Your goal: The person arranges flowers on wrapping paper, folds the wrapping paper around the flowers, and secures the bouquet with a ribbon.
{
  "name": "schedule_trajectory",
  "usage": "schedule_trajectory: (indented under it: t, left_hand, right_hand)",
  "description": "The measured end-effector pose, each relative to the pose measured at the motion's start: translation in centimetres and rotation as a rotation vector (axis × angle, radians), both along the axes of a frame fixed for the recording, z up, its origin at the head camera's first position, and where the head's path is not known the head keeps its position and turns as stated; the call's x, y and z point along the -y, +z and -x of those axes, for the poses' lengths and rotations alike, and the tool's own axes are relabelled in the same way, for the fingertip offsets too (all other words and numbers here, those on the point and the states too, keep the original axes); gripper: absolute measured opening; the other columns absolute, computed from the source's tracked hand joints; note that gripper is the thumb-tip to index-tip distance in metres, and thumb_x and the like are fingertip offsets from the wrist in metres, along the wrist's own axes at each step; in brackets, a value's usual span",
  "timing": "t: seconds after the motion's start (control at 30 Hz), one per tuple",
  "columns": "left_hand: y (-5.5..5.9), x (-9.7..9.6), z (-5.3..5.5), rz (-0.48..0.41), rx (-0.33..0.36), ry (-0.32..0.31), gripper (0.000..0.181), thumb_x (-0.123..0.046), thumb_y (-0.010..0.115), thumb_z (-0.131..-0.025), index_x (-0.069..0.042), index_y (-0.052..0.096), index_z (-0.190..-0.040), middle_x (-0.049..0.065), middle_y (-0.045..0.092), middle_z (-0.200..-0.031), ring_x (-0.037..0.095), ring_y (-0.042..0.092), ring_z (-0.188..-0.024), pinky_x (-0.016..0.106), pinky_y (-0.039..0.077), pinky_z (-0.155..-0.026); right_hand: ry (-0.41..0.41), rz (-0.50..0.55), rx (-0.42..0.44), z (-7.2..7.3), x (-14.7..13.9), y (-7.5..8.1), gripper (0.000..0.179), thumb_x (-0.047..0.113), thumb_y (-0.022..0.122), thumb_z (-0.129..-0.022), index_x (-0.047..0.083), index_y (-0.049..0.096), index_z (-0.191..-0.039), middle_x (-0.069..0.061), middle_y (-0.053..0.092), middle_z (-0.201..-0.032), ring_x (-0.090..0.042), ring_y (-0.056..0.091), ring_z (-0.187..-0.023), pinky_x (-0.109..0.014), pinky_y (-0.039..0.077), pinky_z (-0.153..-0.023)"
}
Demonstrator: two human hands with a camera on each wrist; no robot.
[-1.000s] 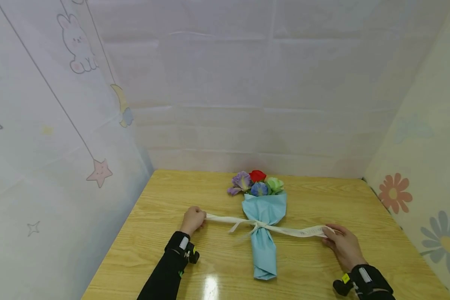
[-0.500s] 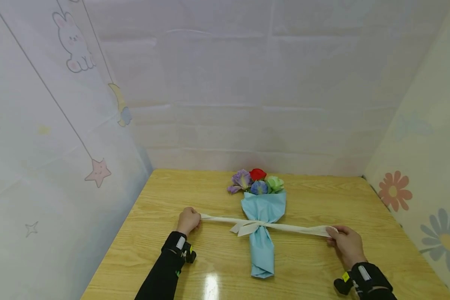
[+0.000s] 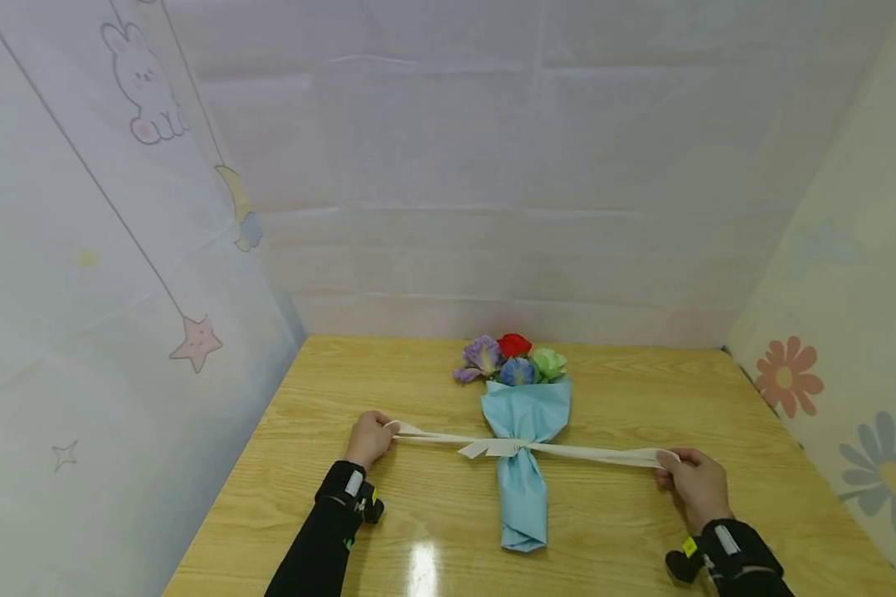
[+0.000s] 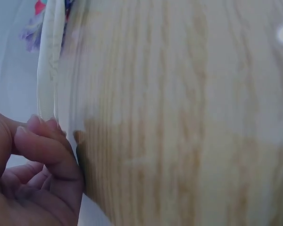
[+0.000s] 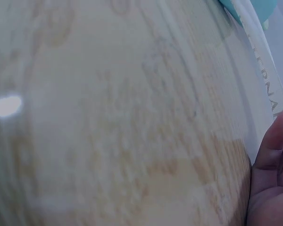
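Observation:
A bouquet in pale blue wrapping paper lies upright-on on the table, its purple, red, blue and green flowers toward the far edge. Around its narrow waist runs a cream ribbon, knotted in the middle, with a short tail left of the knot. My left hand pinches one side of the ribbon between thumb and fingers, as the left wrist view also shows. My right hand pinches the other side. Between both hands the ribbon stretches nearly straight. Printed letters show on the ribbon in the right wrist view.
The wooden table meets a pale backdrop at its far edge. Printed cloth walls stand to the left and right, with a rabbit on one and flowers on the other.
My hands have moved slightly farther apart, the left one leftward and the right one rightward. The ribbon has gone from sagging to nearly straight, and its loose tails have shifted beside the knot.

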State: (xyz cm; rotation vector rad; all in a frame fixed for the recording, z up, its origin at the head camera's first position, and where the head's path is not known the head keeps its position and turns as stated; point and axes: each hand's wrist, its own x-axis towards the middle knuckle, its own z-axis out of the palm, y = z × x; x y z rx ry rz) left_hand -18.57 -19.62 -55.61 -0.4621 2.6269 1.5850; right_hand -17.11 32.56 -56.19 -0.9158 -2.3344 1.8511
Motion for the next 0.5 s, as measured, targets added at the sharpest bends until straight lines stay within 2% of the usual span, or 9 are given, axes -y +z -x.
schedule_trajectory:
  t: [0.17,0.23,0.37,0.5]
  left_hand:
    - [-0.06,0.30,0.06,0.165,-0.052,-0.018,0.012,-0.006,0.066,-0.096,0.002,0.069,-0.087,0.010,0.065,-0.073,0.020,0.057,-0.061,0.029,0.041,-0.054]
    - [-0.09,0.39,0.06,0.197,-0.048,-0.024,0.014,-0.006,0.066,-0.095,0.000,0.067,-0.083,0.009,0.063,-0.071,0.021,0.054,-0.061,0.030,0.040,-0.055]
    - [-0.06,0.51,-0.04,0.206,-0.037,-0.025,0.014,-0.005,0.062,-0.095,-0.002,0.064,-0.081,0.008,0.055,-0.066,0.021,0.048,-0.058,0.032,0.036,-0.055]
    - [-0.27,0.74,0.09,0.178,-0.041,0.005,0.012,-0.003,0.061,-0.091,-0.003,0.062,-0.079,0.006,0.050,-0.062,0.019,0.044,-0.054,0.031,0.035,-0.051]
  right_hand:
    - [-0.035,0.017,-0.006,-0.04,-0.13,0.20,0.037,0.010,0.063,-0.100,-0.006,0.051,-0.131,0.002,0.067,-0.072,-0.012,0.069,-0.062,-0.031,0.058,-0.055]
    - [-0.042,0.020,-0.009,-0.15,-0.19,0.21,0.036,0.010,0.063,-0.100,-0.007,0.051,-0.130,0.003,0.067,-0.069,-0.012,0.069,-0.060,-0.031,0.058,-0.054]
    - [-0.057,0.023,0.006,-0.27,-0.21,0.17,0.035,0.011,0.064,-0.099,-0.004,0.052,-0.129,0.005,0.067,-0.067,-0.010,0.068,-0.059,-0.030,0.057,-0.053]
    - [-0.058,0.021,-0.012,-0.35,-0.19,0.21,0.035,0.011,0.064,-0.099,-0.005,0.053,-0.128,0.005,0.066,-0.069,-0.010,0.068,-0.060,-0.029,0.057,-0.053]
